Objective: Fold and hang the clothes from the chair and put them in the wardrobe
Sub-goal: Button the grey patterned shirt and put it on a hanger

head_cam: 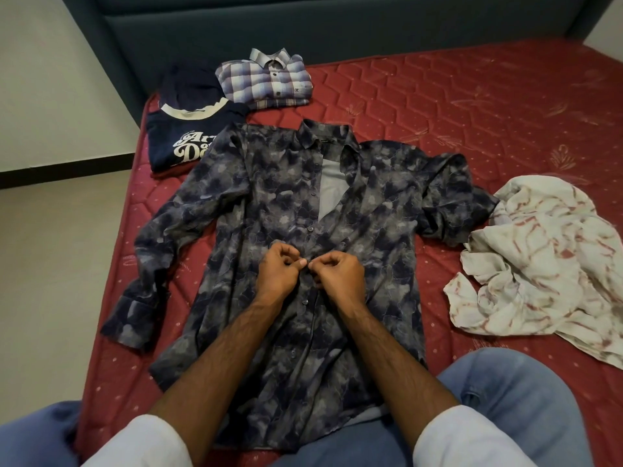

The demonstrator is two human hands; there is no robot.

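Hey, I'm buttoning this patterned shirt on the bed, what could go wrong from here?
Both hands, left hand and right hand, pinch the placket mid-chest of the dark floral shirt; a mismatched button would skew the front. Its bunched far sleeve may fold in creased. It touches the crumpled white cloth, so lifting the shirt might drag that along.
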